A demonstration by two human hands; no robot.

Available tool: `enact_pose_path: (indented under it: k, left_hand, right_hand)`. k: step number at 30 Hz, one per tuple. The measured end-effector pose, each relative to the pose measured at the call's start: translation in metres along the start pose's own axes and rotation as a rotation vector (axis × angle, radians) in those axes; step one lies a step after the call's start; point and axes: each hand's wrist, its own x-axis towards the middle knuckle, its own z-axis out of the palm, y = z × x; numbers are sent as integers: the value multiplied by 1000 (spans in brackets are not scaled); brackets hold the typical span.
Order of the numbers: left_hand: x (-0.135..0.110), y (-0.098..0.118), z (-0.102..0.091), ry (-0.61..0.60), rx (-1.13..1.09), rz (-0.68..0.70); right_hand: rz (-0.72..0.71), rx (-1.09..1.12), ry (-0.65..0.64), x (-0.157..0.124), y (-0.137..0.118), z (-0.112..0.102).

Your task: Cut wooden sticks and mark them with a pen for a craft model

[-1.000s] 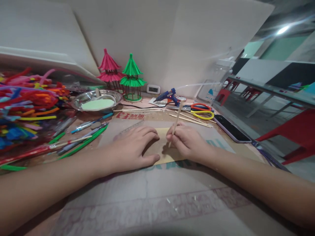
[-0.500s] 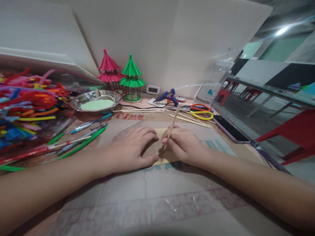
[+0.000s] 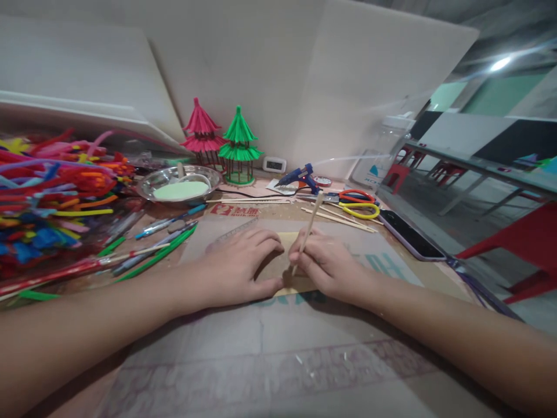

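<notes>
left hand flat on card | right hand pinching stick | print unreadable

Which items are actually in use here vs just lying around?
In use: left hand pressing flat on the card; right hand holding the stick, tip on the card.

Lying about: glue gun, scissors, phone, dish, pagodas, pipe cleaners, pens.
</notes>
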Motion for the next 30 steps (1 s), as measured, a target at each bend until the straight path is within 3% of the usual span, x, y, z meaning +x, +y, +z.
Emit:
enact_pose_path:
  k: [4,8,11,13,15,19,24,30]
  left_hand:
    - [0,0,-1,-17,10,-4]
    - [1,1,-1,-1,13,-3]
    - [0,0,0,5,4,-11]
    - [-1,-1,0,0,-6,-14]
    - [-1,0,-1,14,-27,-20]
    - [-2,5,-4,112,-131,37]
    - [-4,12,-7,245,-219,126]
    - [-6,13,-7,290,-243,136]
  right_hand:
    - [53,-14,-7,0,-1,1]
    - [3,15,-9,2,2,2]
    - [110,18,7,1,7,1]
    - [288,172,46,1,8,1]
    - [460,499,101,1,7,3]
    - [574,1090,163,6,5,8]
    - [618,1258,155,8,7,13]
    - [609,1286,148,7,9,16]
